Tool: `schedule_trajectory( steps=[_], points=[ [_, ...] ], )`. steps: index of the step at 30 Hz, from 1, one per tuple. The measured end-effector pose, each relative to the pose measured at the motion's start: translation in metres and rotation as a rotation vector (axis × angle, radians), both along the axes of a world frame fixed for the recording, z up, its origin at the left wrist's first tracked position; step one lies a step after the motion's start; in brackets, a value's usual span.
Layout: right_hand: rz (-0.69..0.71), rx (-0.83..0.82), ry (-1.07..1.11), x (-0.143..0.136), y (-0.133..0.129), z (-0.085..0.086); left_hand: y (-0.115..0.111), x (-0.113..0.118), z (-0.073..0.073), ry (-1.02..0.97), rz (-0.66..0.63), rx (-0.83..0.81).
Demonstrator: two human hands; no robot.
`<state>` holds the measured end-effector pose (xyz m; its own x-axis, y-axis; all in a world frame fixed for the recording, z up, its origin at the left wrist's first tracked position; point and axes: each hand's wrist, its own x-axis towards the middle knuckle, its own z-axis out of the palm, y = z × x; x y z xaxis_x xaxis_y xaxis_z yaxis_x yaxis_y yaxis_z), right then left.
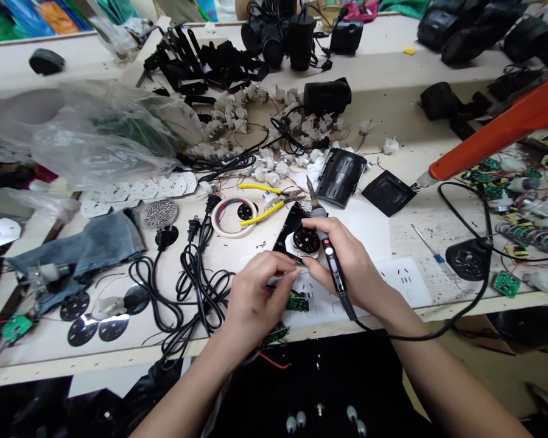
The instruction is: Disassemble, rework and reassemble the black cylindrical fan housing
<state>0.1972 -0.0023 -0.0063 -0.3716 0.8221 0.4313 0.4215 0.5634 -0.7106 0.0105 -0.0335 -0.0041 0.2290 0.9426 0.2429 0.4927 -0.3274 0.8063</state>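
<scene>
My right hand (349,261) is closed around a black soldering iron (333,267), its tip pointing up and away. Its thumb and fingers are also at the edge of a black round disc (305,239) on a white plate, set in an open black housing (285,236). Just left of the disc, my left hand (260,292) has thumb and forefinger pinched together; what lies between them is too small to make out. A green circuit board (298,303) sits beneath the left fingertips, and a red wire (274,360) hangs at the table edge.
Yellow-handled pliers (262,214) and a tape roll (217,225) lie beyond my left hand. Coiled black cables (203,274) are at left. An orange-red arm (497,131) slants in from the right, near the iron's cord (466,310) and a screwdriver (429,243).
</scene>
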Motion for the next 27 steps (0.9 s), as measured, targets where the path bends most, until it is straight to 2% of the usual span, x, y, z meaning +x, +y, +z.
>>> schedule_trajectory(
  steps=[3, 7, 10, 16, 22, 27],
  points=[
    [-0.027, -0.008, 0.003, -0.002, 0.0, 0.0, -0.001, 0.001, -0.001, -0.072, 0.031, -0.127],
    [-0.015, -0.008, -0.009, -0.001, -0.001, -0.001, 0.0, 0.004, 0.0, -0.309, 0.172, -0.424],
    [-0.018, -0.021, -0.02, 0.0, -0.002, -0.001, 0.005, 0.007, 0.003, -0.413, 0.263, -0.566],
    [-0.019, -0.042, -0.019, -0.003, -0.007, -0.002, 0.011, 0.018, 0.01, -0.459, 0.431, -0.618],
    [-0.025, -0.066, 0.001, -0.003, -0.01, -0.003, 0.01, 0.028, 0.014, -0.559, 0.449, -0.67],
    [-0.048, -0.069, 0.019, -0.003, -0.01, -0.002, 0.008, 0.03, 0.014, -0.632, 0.459, -0.615]
  ],
)
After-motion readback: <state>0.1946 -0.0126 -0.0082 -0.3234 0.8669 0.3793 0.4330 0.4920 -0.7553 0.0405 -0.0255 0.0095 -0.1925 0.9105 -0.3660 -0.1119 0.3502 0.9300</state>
